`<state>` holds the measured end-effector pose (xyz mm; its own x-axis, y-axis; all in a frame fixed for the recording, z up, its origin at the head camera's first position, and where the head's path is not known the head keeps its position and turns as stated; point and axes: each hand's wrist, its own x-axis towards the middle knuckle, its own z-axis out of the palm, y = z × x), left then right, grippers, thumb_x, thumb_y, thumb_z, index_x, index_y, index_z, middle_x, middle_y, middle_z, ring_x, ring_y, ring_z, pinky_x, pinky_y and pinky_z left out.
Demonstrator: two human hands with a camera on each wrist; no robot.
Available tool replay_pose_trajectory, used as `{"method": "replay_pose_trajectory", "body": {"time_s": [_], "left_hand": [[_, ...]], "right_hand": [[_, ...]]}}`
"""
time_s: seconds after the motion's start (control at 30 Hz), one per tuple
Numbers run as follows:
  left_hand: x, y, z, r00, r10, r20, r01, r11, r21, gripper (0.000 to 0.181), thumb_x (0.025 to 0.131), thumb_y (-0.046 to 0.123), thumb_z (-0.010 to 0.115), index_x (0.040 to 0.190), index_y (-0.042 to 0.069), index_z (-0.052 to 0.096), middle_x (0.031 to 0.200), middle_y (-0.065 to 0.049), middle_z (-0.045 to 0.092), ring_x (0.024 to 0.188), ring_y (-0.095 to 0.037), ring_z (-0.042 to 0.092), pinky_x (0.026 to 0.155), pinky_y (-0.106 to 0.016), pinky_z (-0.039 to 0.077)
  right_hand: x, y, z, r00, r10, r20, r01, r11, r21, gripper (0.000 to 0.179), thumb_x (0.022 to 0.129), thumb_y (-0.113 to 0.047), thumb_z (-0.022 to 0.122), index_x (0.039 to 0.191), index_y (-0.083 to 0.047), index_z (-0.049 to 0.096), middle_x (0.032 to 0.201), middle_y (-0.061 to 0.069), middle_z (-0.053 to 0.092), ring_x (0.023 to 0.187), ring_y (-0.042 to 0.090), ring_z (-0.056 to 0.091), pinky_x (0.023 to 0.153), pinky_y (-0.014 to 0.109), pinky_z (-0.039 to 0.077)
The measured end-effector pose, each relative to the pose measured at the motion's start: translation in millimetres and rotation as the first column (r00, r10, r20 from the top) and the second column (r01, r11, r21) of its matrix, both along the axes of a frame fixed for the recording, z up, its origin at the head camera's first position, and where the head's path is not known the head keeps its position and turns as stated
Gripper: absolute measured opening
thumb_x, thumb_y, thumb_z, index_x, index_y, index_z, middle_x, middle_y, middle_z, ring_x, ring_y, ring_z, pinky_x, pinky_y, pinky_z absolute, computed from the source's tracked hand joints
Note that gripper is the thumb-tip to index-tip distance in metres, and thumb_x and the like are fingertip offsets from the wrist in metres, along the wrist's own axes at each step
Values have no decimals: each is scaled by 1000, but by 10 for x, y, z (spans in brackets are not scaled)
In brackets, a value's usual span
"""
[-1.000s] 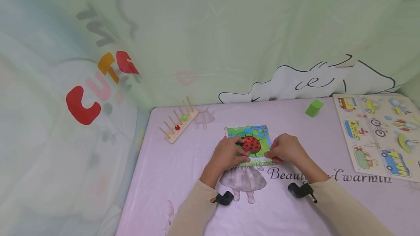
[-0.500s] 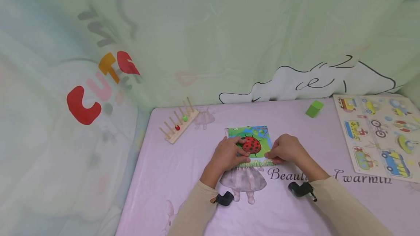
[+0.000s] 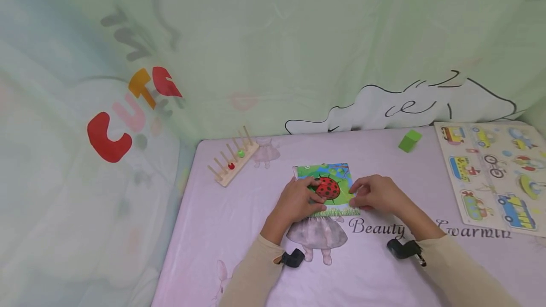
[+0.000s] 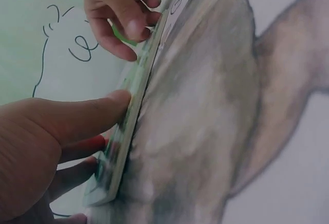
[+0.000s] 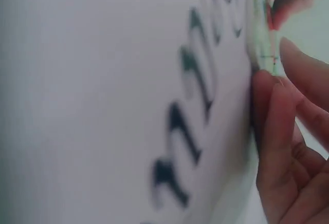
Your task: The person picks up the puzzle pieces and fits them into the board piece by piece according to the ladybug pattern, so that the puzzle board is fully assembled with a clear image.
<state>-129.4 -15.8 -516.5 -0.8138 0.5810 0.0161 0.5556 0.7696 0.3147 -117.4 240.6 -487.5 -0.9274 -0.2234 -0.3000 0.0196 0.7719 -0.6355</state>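
Observation:
A square ladybug puzzle board [image 3: 336, 172], green and blue with a red spotted beetle, lies flat on the table before me. My left hand [image 3: 296, 200] rests on its left part with spread fingers; the thumb touches the front edge in the left wrist view. At the lower right corner is my right hand [image 3: 377, 194], its thumb and index finger parted. From the side, the board looks like a thin slab [image 4: 129, 142] with the right hand [image 4: 121, 11] at its far end. Fingertips [image 5: 264, 88] of that hand touch the board's edge in the right wrist view.
A wooden peg rack [image 3: 236, 165] with a red and a green bead stands at the back left. Behind my right hand sits a green block [image 3: 410, 140]. A vehicle picture board [image 3: 469, 174] lies at the right. Curtains rise behind the table's far edge.
My right hand has loosened its pinch at the board's corner, and its fingers have parted. Its wrist has shifted slightly right. The left hand and the board stay in place.

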Motion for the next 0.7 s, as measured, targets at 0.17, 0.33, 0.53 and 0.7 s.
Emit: {"method": "replay_pose_trajectory", "body": {"time_s": [0.17,0.33,0.53,0.7], "left_hand": [[57,62,35,999,5,-35,-5,1000,-11,20,88,47,79,103,34,83,139,7,62,128,-15,60,113,-62,39],[96,161,-15,992,-6,-123,3,999,-32,32,89,49,77,118,37,77,141,10,58,132,-11,55,111,-65,39],[132,279,-63,984,-18,-177,5,997,-74,32,95,51,68,126,44,71,143,11,57,133,-7,55,111,-70,36],[179,339,-65,982,17,-187,-33,996,-80,31,93,57,68,121,46,74,142,12,56,133,-7,54,112,-69,35]], "right_hand": [[24,61,-29,996,64,-62,-67,997,-47,34,79,-23,86,109,-9,78,80,-4,70,72,10,57,67,26,44],[48,69,-50,998,44,-55,-47,997,-61,29,78,-22,87,105,-13,82,79,-6,73,75,11,59,67,26,45],[36,62,-59,998,40,-52,-40,999,6,26,77,-31,89,99,-18,84,100,4,80,100,26,69,81,36,51],[17,48,-46,997,66,-37,-65,997,38,28,76,-32,89,98,-17,84,95,2,80,95,23,69,77,34,50]]}}
